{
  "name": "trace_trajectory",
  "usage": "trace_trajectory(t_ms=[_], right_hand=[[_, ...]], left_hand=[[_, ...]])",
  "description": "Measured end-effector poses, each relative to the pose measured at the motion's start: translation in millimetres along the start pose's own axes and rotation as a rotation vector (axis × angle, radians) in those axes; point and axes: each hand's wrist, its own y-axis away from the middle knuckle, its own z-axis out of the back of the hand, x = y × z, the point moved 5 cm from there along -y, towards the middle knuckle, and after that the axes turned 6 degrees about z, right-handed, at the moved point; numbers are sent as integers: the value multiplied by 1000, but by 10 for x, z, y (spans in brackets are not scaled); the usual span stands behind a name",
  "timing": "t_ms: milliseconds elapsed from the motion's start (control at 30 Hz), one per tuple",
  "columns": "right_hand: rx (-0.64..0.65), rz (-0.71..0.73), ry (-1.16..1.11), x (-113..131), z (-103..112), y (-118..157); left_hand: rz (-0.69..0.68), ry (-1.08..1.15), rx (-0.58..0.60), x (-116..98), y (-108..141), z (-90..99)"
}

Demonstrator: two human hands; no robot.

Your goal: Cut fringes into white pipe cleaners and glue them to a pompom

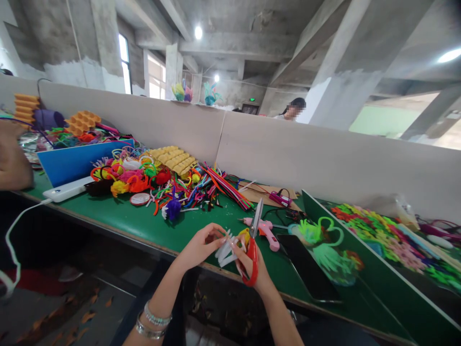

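Note:
My left hand [200, 246] is closed, pinching a bundle of white fuzzy pipe-cleaner strips [225, 253] over the table's front edge. On the other side of the strips, my right hand [260, 273] holds red-handled scissors [254, 250], their blades pointing up and nearly together. Its thumb and fingers also touch the white strips. A small yellow piece [245, 235] shows beside the scissors, partly hidden. Just beyond my right hand lies a pink glue gun [267, 231].
A black phone [306, 266] and green pipe-cleaner figures [333, 250] lie right, before a low divider [363, 269]. Colourful pipe cleaners [230, 187] pile up behind my hands. A white power bank [68, 189] with a cable stands left. Another person's arm [14, 158] shows far left.

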Motion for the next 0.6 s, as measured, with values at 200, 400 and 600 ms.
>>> trace_trajectory(t_ms=[200, 400, 600], right_hand=[[-45, 11, 29, 85, 7, -24], [-92, 79, 26, 129, 28, -39], [-194, 110, -77, 106, 124, -72]], left_hand=[[-14, -112, -6, -65, 32, -36], [6, -11, 59, -53, 23, -123], [0, 56, 24, -62, -8, -53]])
